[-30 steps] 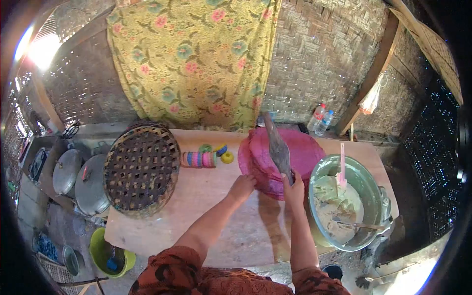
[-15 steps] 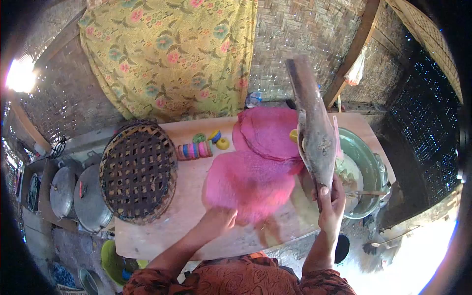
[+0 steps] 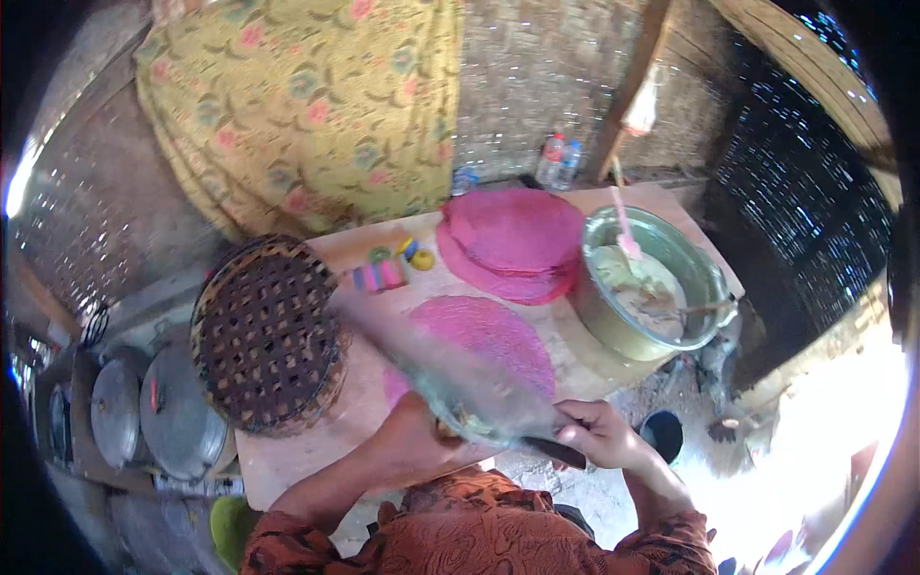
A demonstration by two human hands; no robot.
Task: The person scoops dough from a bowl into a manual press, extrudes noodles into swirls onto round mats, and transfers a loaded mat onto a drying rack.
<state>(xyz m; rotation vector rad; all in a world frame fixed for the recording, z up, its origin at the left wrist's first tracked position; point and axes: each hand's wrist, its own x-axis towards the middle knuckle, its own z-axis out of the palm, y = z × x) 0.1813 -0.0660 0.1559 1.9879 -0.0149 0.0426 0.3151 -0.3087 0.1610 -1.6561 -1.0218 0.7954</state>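
My right hand (image 3: 604, 436) is closed around the narrow end of a long, flat, grey-brown paddle-like piece (image 3: 460, 374). The piece slants up and left in front of me, smeared by motion. My left hand (image 3: 412, 436) is beside its lower edge; the fingers are partly hidden, and I cannot tell whether they touch it. Behind the paddle-like piece, a thin round pink sheet (image 3: 489, 331) lies flat on the table, partly covered. Farther back is a stack of similar pink round sheets (image 3: 517, 230).
A large metal pot (image 3: 618, 335) with pale thick batter and utensils stands at the right. A dark woven basket tray (image 3: 268, 335) is at the left of the wooden table (image 3: 273, 460). Coloured rolls (image 3: 379, 276) and bottles (image 3: 553, 158) sit behind; lidded pots (image 3: 177, 412) stand lower left.
The paddle-like piece has swung from upright at the right to a leftward slant across my front. The pink sheet by my left hand now lies on the table. My view has shifted.
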